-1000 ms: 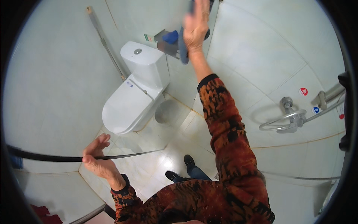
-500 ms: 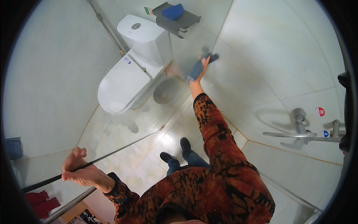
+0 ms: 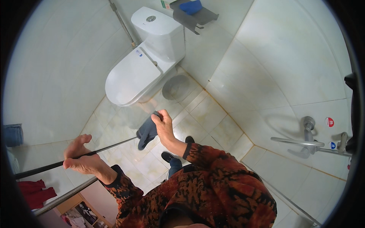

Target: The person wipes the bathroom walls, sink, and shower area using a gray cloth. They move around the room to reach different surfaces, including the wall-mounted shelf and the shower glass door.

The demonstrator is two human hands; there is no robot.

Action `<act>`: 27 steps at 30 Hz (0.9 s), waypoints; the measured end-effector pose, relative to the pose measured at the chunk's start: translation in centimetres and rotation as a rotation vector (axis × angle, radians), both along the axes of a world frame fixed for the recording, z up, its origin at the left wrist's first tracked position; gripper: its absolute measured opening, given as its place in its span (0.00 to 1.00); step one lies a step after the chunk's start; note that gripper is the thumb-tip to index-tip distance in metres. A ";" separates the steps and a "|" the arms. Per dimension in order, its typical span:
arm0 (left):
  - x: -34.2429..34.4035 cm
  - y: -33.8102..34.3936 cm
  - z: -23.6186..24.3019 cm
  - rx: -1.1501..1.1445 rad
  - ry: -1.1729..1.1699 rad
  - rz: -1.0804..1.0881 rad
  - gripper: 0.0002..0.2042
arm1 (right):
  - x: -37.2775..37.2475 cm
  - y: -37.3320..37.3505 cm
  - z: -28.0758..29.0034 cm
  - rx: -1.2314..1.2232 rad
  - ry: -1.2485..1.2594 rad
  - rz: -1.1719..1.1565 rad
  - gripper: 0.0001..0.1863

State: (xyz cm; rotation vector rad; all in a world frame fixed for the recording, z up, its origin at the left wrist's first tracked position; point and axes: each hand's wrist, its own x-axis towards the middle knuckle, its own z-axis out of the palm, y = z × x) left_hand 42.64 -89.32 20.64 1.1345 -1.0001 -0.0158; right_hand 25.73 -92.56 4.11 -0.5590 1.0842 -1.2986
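Note:
A dark blue-grey cloth (image 3: 147, 130) hangs from my right hand (image 3: 164, 127), bunched between closed thumb and fingers in front of me above the tiled floor. On the left, my left hand (image 3: 85, 157) straddles the dark upper edge (image 3: 121, 144) of a thin panel that looks like glass. Its thumb is on the near side and its fingers are on the far side. The lower end of that edge passes behind the cloth.
Ahead stands a white toilet (image 3: 133, 78), lid down, with a grey round shape (image 3: 176, 87) beside it. A grey wall shelf (image 3: 197, 17) bears a blue cloth (image 3: 190, 7). At right, a shower tap (image 3: 307, 135) juts from the wall. Red cloth (image 3: 38, 193) lies lower left.
My right hand has drawn the cloth back from the far wall corner, toward me and to the left. My left hand keeps its place on the panel edge. The view has shifted slightly.

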 end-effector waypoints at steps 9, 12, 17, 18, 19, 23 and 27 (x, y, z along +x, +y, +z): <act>-0.6 0.2 -1.0 0.067 0.041 -0.160 0.38 | -4.3 -5.6 16.4 -0.848 0.002 -0.377 0.13; -1.1 0.4 -2.7 0.144 0.136 -0.401 0.38 | -1.8 -4.0 14.7 -1.116 0.439 -0.455 0.15; -1.7 0.9 -5.6 0.307 0.273 -0.538 0.45 | 3.6 2.0 5.3 -1.202 0.649 -0.012 0.17; -1.5 1.1 -5.9 0.345 0.273 -0.557 0.47 | 4.3 2.9 3.3 -1.186 0.683 0.069 0.15; -1.4 1.2 -6.1 0.353 0.302 -0.594 0.48 | 4.8 3.5 1.6 -1.164 0.708 0.141 0.14; -0.3 1.5 -7.4 0.355 0.208 -0.755 0.44 | 5.7 5.4 -1.6 -0.784 0.588 0.256 0.09; 1.4 3.0 -10.4 0.585 -0.009 -0.686 0.25 | 5.8 5.9 0.3 -0.712 0.520 0.274 0.07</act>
